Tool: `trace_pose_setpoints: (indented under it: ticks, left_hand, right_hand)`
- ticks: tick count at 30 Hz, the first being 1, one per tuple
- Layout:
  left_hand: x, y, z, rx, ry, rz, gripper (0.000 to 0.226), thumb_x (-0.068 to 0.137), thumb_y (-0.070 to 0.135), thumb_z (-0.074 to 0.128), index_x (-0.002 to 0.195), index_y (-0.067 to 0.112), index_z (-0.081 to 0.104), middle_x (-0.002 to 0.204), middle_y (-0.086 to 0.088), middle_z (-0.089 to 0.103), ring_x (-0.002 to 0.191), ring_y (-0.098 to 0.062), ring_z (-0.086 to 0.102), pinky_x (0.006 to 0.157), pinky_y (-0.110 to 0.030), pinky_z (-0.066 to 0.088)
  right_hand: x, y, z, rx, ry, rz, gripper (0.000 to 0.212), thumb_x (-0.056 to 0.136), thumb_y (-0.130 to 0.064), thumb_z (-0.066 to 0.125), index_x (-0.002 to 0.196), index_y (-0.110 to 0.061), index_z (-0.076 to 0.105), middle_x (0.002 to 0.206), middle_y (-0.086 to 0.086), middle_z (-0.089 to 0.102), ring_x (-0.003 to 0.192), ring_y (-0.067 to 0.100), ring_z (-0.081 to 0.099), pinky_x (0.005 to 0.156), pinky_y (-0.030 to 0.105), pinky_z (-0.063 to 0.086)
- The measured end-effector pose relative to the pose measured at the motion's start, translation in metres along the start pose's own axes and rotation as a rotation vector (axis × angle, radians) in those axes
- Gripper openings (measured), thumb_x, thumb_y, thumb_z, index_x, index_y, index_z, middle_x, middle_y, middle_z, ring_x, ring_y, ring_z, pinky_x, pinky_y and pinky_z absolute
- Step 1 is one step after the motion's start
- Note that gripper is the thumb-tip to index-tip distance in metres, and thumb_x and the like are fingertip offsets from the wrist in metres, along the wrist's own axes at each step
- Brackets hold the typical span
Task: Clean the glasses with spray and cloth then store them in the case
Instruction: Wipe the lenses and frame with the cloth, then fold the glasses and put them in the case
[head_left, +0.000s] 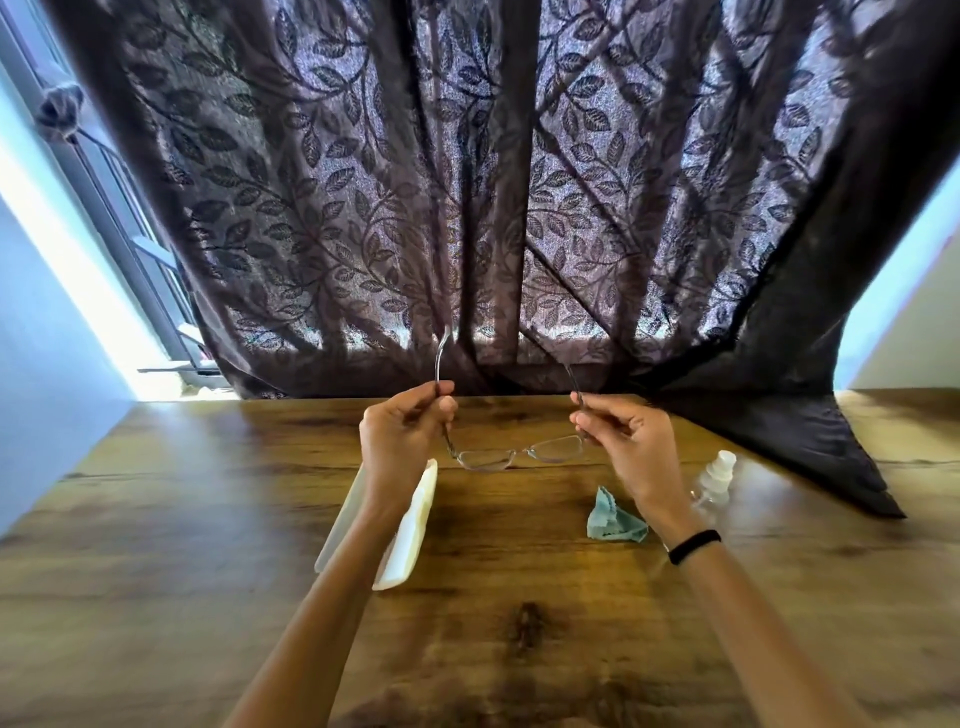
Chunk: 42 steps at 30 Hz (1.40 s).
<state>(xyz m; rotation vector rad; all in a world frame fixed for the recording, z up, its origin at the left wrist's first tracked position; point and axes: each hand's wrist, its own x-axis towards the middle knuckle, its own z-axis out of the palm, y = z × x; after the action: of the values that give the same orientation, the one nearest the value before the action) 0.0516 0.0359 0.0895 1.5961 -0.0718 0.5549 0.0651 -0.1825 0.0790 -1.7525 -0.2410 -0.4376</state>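
1. My left hand (405, 436) has its fingers curled, pinching one thin metal temple of the glasses (519, 454).
2. My right hand (618, 441) pinches the other temple in the same way. A black wristband (693, 545) circles that wrist.
3. The glasses are unfolded and held off the wooden table (519, 649), between my hands. The clear lenses sit lowest and the curved temple tips point up toward the curtain (467, 182).
4. A white, smooth, oblong case (410, 540) lies open on the table beneath my left forearm.
5. A crumpled teal cloth (610, 517) with a pinked edge lies just beside my right wrist. A clear spray bottle (719, 475) with a pale cap stands near it, further right.
6. The table shows brown grain and dark knots, and bare board spreads toward me.
7. The dark, leaf-patterned curtain closes the far edge, and its plain corner drapes onto the table at far right.
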Motion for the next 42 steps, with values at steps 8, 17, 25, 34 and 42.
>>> trace_pose_setpoints:
  ticks: [8, 17, 25, 34, 42]
  left_hand:
    - [0.003, 0.006, -0.004, -0.045, -0.182, -0.046, 0.027, 0.083, -0.008, 0.059, 0.106, 0.006, 0.064, 0.076, -0.007, 0.067, 0.063, -0.004, 0.063, 0.073, -0.025, 0.057]
    - [0.006, 0.009, -0.006, 0.045, -0.115, 0.051, 0.029, 0.081, -0.004, 0.063, 0.103, 0.015, 0.066, 0.074, -0.003, 0.069, 0.063, -0.011, 0.06, 0.076, -0.039, 0.056]
    - [0.004, 0.007, -0.004, 0.036, -0.089, 0.109, 0.035, 0.079, -0.006, 0.064, 0.113, 0.005, 0.06, 0.078, -0.006, 0.068, 0.061, -0.004, 0.06, 0.07, -0.028, 0.057]
    - [0.003, 0.01, 0.003, 0.318, -0.296, 0.16, 0.024, 0.074, 0.005, 0.074, 0.097, 0.012, 0.073, 0.09, 0.0, 0.073, 0.08, 0.004, 0.065, 0.08, -0.015, 0.051]
    - [-0.005, -0.003, 0.012, 0.708, -0.503, 0.225, 0.015, 0.075, 0.025, 0.074, 0.09, 0.026, 0.075, 0.09, 0.012, 0.072, 0.085, -0.006, 0.061, 0.073, -0.021, 0.048]
  right_hand:
    - [-0.01, 0.006, -0.003, -0.429, -0.111, -0.222, 0.027, 0.082, 0.006, 0.06, 0.098, -0.013, 0.071, 0.087, -0.004, 0.068, 0.077, 0.004, 0.062, 0.067, 0.006, 0.047]
    - [-0.012, 0.007, -0.007, -0.295, -0.106, -0.092, 0.019, 0.08, -0.007, 0.067, 0.099, -0.012, 0.07, 0.08, -0.009, 0.07, 0.068, -0.006, 0.064, 0.063, 0.007, 0.05]
    - [-0.018, 0.007, -0.008, 0.266, -0.055, 0.241, 0.015, 0.078, 0.0, 0.065, 0.083, -0.012, 0.071, 0.066, 0.002, 0.071, 0.063, 0.01, 0.066, 0.063, 0.015, 0.054]
    - [-0.02, 0.001, -0.005, 0.169, -0.021, 0.176, 0.018, 0.075, 0.0, 0.068, 0.076, -0.018, 0.071, 0.065, -0.004, 0.071, 0.06, 0.006, 0.064, 0.06, 0.013, 0.053]
    - [-0.02, -0.002, -0.003, 0.173, -0.059, 0.183, 0.015, 0.072, -0.005, 0.071, 0.076, -0.019, 0.072, 0.073, -0.004, 0.073, 0.071, 0.008, 0.068, 0.066, 0.016, 0.055]
